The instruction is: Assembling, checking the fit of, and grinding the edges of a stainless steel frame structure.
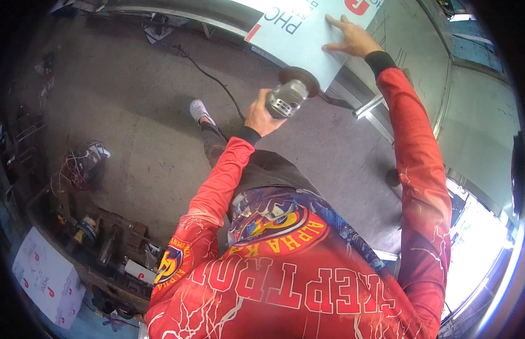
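My left hand [263,115] is wrapped round the body of an angle grinder [288,99]. The grinder's dark round disc [300,79] is against or just above the near edge of a pale, film-covered sheet [307,42]; I cannot tell whether they touch. Printed marks in grey and red cover the film. Farther right, my right hand [353,38] lies on top of the sheet with its fingers spread. The grinder hides part of the sheet's near edge.
A black cable [211,78] runs over the concrete floor [127,85]. Below the sheet, a metal tube [368,106] sticks out. Tools and scrap crowd a bench [107,243] at lower left, beside another film-covered sheet [48,279]. Large metal panels [477,121] stand at right.
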### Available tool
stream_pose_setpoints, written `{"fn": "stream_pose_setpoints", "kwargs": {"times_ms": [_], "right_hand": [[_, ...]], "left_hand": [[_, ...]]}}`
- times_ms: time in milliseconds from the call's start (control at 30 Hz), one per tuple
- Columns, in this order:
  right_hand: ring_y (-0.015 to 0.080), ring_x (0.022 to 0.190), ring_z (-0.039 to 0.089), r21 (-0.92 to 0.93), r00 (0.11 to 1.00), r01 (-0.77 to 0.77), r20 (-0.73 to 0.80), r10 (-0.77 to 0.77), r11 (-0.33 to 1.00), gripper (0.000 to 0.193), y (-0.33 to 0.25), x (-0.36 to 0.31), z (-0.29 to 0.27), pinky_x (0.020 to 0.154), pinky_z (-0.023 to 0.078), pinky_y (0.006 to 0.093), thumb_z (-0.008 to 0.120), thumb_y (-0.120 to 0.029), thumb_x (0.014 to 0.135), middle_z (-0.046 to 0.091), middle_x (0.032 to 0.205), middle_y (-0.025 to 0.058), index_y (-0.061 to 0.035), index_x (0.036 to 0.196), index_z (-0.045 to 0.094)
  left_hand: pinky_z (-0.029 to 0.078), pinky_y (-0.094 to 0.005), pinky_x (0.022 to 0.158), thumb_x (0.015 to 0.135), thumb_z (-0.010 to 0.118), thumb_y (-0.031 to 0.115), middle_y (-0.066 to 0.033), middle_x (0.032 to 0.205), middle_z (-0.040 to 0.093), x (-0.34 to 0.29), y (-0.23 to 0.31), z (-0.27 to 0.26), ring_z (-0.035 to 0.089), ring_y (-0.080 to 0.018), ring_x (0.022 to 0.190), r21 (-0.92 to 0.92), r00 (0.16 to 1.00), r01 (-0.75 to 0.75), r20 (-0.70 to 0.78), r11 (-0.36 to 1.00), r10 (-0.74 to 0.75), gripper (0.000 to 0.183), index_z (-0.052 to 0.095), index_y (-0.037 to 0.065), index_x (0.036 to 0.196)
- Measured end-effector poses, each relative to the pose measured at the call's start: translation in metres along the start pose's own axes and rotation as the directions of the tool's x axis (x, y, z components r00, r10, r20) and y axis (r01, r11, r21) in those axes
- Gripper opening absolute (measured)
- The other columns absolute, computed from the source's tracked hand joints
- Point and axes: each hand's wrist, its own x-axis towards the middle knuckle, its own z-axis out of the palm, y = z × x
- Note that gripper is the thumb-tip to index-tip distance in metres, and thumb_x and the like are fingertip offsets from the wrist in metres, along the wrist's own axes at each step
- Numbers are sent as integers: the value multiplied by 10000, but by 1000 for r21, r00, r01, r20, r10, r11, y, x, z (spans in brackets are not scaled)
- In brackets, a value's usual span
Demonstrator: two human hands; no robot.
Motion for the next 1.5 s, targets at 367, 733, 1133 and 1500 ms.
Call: {"fn": "stream_pose_setpoints", "kwargs": {"times_ms": [367, 733, 1133, 1500], "right_hand": [[452, 1197, 444, 5, 999, -32, 40, 32, 999, 898, -12, -1, -7, 1018, 384, 438, 739, -529, 671, 312, 1383, 321, -239, 1416, 330], [449, 1177, 451, 73, 996, -51, 77, 46, 996, 977, -16, 4, -19, 996, 389, 438, 774, -543, 587, 358, 1314, 380, -99, 1369, 389], [434, 1258, 370, 94, 992, -114, 71, 107, 989, 971, -17, -2, -13, 1050, 336, 423, 788, -503, 597, 298, 1384, 337, -134, 1391, 368], [422, 1252, 387, 186, 994, -94, -32, 101, 978, 1000, 7, -17, 12, 1030, 358, 438, 838, -400, 551, 299, 1406, 294, -248, 1409, 347]], "left_hand": [[491, -343, 776, 609, 803, 150, -143, 989, 606, 44, -39, -105, 620, -219, 850, -269, 912, 160, -328, 950, -246, 655, 458, -39, 1133], [497, -436, 764, 592, 768, 257, -257, 894, 636, 25, 94, -112, 633, -399, 863, 402, 942, 334, -178, 853, -285, 570, 497, -38, 998], [502, -489, 742, 605, 752, 260, -287, 857, 626, -7, 100, -46, 620, -450, 830, 484, 944, 227, 102, 845, -312, 606, 440, -1, 1055], [537, -369, 680, 803, 664, 280, -127, 898, 652, 22, -8, -265, 652, -248, 755, -769, 755, 441, 39, 463, -654, 363, 562, 5, 1016]]}}
